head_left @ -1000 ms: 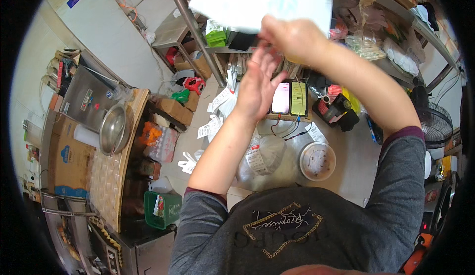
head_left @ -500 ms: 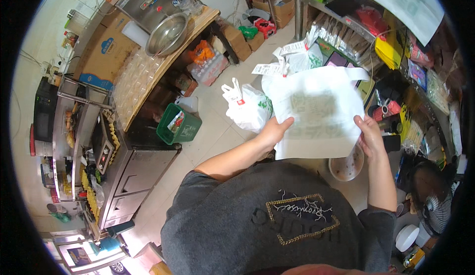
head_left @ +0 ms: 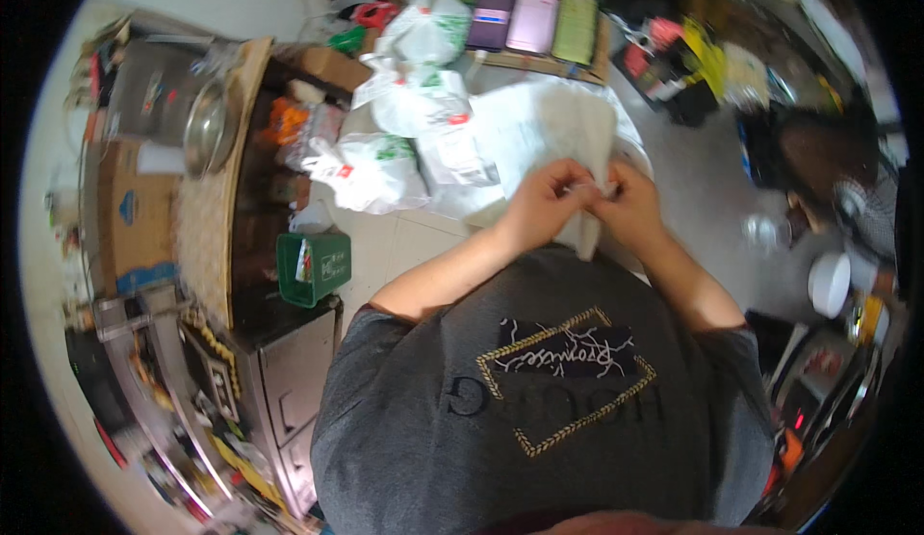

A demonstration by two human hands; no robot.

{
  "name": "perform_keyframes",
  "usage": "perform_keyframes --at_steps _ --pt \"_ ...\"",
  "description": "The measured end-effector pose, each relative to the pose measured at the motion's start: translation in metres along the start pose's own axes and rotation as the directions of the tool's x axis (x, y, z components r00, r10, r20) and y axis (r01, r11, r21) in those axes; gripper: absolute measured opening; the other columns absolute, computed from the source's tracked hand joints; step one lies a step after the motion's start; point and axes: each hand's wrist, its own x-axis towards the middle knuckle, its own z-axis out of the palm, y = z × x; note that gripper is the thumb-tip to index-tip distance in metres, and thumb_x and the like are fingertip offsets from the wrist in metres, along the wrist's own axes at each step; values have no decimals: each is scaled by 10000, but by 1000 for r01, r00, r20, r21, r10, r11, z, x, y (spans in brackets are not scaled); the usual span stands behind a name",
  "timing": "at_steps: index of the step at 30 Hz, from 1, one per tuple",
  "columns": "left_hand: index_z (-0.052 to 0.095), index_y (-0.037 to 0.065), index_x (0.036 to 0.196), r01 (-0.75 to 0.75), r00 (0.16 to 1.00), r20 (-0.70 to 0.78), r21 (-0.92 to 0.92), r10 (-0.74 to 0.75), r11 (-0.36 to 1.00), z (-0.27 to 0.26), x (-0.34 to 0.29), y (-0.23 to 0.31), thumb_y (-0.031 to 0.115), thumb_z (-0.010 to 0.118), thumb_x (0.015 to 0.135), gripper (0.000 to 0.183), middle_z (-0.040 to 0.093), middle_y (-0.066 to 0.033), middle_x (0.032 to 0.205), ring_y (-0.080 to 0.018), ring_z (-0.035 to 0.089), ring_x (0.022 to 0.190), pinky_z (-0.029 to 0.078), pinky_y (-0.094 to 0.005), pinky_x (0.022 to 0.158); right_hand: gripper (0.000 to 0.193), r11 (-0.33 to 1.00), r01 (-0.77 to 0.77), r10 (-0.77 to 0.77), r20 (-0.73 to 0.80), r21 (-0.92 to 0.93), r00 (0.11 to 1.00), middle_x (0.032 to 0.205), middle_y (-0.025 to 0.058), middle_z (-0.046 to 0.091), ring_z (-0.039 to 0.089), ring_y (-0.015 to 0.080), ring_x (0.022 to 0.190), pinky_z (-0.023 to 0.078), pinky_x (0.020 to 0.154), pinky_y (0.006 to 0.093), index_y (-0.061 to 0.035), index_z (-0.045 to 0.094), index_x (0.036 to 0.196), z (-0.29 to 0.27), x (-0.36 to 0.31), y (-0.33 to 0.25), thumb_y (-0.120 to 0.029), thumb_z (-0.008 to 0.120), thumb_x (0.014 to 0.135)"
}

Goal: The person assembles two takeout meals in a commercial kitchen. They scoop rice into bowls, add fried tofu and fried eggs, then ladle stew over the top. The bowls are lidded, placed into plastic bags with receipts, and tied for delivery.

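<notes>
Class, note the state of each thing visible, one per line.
White bag: gripped, its opening hidden.
Left hand: closed on the bag.
Right hand: closed on it too.
White carrier bags: filled, handles gathered.
Phones: side by side, screens lit.
Green bin: upright, open-topped.
Metal bowl: uncovered.

My left hand [head_left: 541, 210] and right hand [head_left: 635, 210] blur where they meet on the white bag [head_left: 580, 136], hiding part of its edge. Its inside is out of sight. The fan [head_left: 859, 206] is smeared, and a paper label [head_left: 465, 155] is unreadable.
</notes>
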Motion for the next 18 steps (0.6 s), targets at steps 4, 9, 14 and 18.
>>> perform_keyframes --at_steps 4,9,14,18 --pt "550 51 912 5 967 -165 -750 -195 661 13 9 -23 78 521 911 40 581 8 835 -54 523 761 437 -231 667 115 981 -67 124 -321 182 939 767 -3 599 549 102 663 446 579 273 -40 572 839 -45 1 42 -113 656 808" --pt "502 65 967 236 971 23 47 -237 971 -28 8 -53 -42 531 835 172 587 -18 850 -75 562 842 456 -230 683 127 371 -3 601 -238 928 763 862 56 629 619 175 764 500 693 321 -44 541 958 -116 -11 82 -148 475 927" --pt "351 63 1298 -70 746 -275 873 607 482 -3 8 -41 -122 557 675 681 366 -245 1278 -330 518 1080 492 -395 815 268 995 95 -99 -558 -37 824 882 96 633 634 238 778 505 706 364 -65 492 1065 -111 -50 40 -39 575 812" --pt "484 121 1291 -420 833 197 834 517 358 28 20 -4 -75 605 630 700 571 -170 1133 -324 593 992 486 -364 815 334 889 86 -205 -223 -449 953 910 135 623 635 285 819 502 714 369 -75 489 1095 -70 -62 -19 -31 596 782"
